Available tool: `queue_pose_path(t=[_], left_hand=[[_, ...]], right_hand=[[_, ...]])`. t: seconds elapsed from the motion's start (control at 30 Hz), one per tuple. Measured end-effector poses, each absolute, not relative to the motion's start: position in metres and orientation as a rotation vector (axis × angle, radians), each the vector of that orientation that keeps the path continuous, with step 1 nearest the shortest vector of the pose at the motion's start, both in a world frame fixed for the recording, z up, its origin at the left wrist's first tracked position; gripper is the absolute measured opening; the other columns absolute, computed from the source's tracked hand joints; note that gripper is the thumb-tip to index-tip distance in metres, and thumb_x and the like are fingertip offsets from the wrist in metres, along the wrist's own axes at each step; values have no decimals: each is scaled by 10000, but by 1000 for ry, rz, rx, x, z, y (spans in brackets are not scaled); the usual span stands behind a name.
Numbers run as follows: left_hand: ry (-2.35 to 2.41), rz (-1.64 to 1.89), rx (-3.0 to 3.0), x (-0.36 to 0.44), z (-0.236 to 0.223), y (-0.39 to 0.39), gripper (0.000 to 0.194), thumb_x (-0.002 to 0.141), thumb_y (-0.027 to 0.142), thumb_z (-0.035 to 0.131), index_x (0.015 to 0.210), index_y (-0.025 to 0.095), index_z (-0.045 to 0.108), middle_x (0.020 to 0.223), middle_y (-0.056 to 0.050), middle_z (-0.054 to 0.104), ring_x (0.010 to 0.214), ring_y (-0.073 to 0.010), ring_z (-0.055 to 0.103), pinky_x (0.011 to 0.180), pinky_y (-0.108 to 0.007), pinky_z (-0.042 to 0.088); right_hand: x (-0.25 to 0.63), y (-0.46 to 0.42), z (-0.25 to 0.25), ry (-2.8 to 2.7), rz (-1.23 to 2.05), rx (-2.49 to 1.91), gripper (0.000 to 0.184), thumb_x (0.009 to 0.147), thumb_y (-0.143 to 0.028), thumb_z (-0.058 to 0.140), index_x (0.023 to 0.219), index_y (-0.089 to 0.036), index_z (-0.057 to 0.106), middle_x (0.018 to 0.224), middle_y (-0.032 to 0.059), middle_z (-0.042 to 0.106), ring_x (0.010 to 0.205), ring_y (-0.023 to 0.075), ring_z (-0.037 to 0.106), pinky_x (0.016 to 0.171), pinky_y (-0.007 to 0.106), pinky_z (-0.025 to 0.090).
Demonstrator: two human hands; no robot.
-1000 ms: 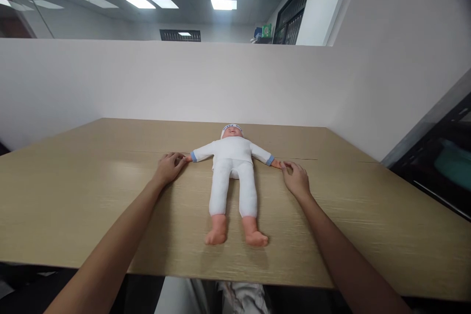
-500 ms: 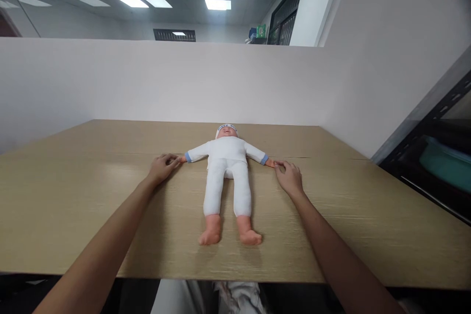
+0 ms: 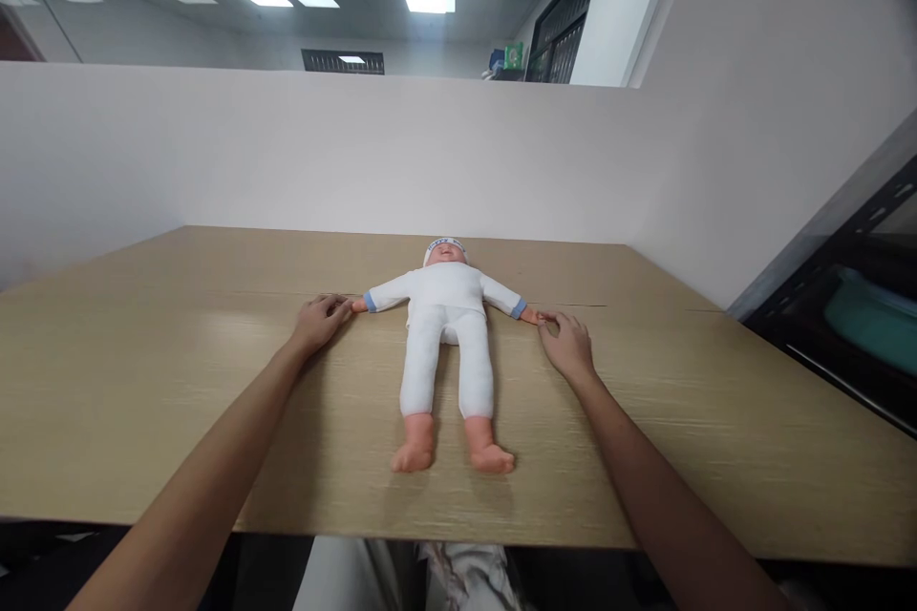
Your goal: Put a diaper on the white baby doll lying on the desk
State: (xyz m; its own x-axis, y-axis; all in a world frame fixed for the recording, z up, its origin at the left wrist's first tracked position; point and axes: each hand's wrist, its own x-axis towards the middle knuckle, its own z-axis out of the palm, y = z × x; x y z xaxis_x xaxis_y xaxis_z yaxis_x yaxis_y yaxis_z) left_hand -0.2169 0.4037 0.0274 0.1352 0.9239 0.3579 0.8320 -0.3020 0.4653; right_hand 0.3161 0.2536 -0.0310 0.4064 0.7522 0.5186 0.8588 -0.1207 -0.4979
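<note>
A baby doll (image 3: 448, 291) lies on its back on the wooden table, its head away from me and its bare feet toward me. It wears a white long-sleeved top with blue cuffs, white trousers and a white cap with dark lettering. Both its arms are stretched out sideways. On the left, my left hand (image 3: 319, 320) is closed, thumb and fingers pinching the doll's hand. My right hand (image 3: 568, 344) likewise pinches the doll's other hand between thumb and fingertips. The doll's fingers are partly hidden by mine.
The table (image 3: 179, 382) has a front edge close to my body. A white partition (image 3: 401, 153) rises behind it, and a wall stands on the right. Beyond the table's right side is a dark rack (image 3: 809, 358) holding a teal container (image 3: 870, 320).
The camera view has shifted slightly. Both hands stay on the doll's hands, and the doll keeps its pose.
</note>
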Motion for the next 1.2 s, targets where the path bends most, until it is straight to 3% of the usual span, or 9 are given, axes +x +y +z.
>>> queue_pose_path(t=[0.3,0.67,0.97,1.2], left_hand=[[1787,945,2129,-215,33,407,552,953,660,534,1095,233,853,1160,-110,839,1174,-353,712,960,-397,555],[1775,950,2072,-213,34,400,580,913,695,578,1123,230,855,1074,-90,851,1017,-298,738,831,-347,540],[1910,901,2001,-210,35,404,559,930,725,563,1107,287,860,1108,-91,849,1112,-373,736,936,-446,503],[1923,866,2002,-210,34,406,570,945,734,538,1111,291,857,1133,-88,855,1116,-370,739,947,-453,497]], right_hand=[[315,254,-29,-1379,-177,-1901,371,1009,-400,541,1215,-208,783,1185,134,769,1120,305,638,1037,431,456],[316,253,-29,-1394,-167,-1900,382,1013,-413,542,1217,-193,777,1200,142,767,1137,307,644,1041,431,459],[319,254,-31,-1399,-172,-1903,382,1009,-422,543,1217,-207,780,1172,141,771,1138,311,650,1048,435,462],[318,255,-32,-1373,-156,-1890,358,1004,-413,559,1197,-214,786,1180,134,777,1128,308,651,1053,445,463]])
